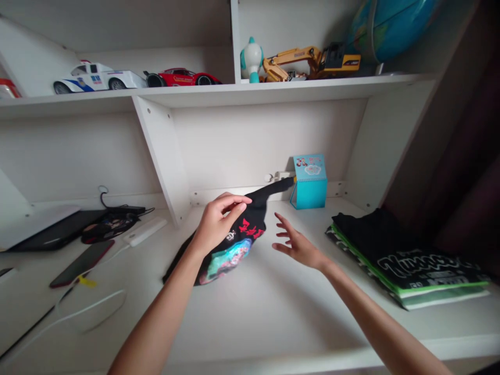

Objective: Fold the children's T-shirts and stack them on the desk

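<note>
A black printed T-shirt (258, 211) hangs partly lifted over the white desk, with red lettering and a colourful picture on its front. My left hand (221, 219) pinches its upper edge between thumb and fingers. One black end of the cloth stretches out to the right, close to the blue desk calendar. Off to the right of the shirt, my right hand (297, 245) is apart from it, fingers spread and holding nothing. The shirt's lower left part is hidden behind my left forearm.
Folded shirts (406, 260) lie stacked at the right. The blue desk calendar (311, 192) stands at the back. A phone (82, 264), a white power strip (145, 232) and cables are at the left. Above runs a shelf (273, 92) with toy vehicles and a globe (390, 28).
</note>
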Available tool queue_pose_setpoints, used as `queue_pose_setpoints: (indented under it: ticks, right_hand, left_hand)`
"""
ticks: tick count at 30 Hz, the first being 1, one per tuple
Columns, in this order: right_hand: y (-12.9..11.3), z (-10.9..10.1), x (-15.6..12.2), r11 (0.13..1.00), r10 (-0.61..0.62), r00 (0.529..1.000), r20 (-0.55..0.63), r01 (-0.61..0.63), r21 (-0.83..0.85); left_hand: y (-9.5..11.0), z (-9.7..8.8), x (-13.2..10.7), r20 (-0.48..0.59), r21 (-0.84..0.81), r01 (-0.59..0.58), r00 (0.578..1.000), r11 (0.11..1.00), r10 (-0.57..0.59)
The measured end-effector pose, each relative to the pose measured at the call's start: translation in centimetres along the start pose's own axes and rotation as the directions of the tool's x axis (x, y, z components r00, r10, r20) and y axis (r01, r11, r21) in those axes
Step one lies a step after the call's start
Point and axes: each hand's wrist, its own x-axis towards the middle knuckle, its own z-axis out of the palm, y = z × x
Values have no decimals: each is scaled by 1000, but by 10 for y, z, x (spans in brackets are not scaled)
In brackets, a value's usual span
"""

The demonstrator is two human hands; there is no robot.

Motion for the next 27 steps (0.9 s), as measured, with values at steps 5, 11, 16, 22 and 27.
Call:
queue_pose_setpoints:
  ticks: [5,11,16,22,27]
  right_hand:
    - [23,-3,15,992,119,991,-65,-116,59]
    - [47,-26,1,958,194,973,-129,-216,-190]
    - [70,-33,-14,858,265,951,-161,-309,-411]
    - [79,-10,-2,802,319,940,-119,-335,-494]
    - [52,-43,32,825,278,948,-154,-318,-468]
  left_hand:
    - [-47,1,0,8,-88,143,990,986,-143]
    - [-153,-2,-39,101,348,478,836,807,-539]
    - [-176,4,-68,287,308,507,758,805,-586]
    - [-163,27,-47,433,330,188,841,925,-325]
    - [-157,12,-3,199,291,350,888,891,-414]
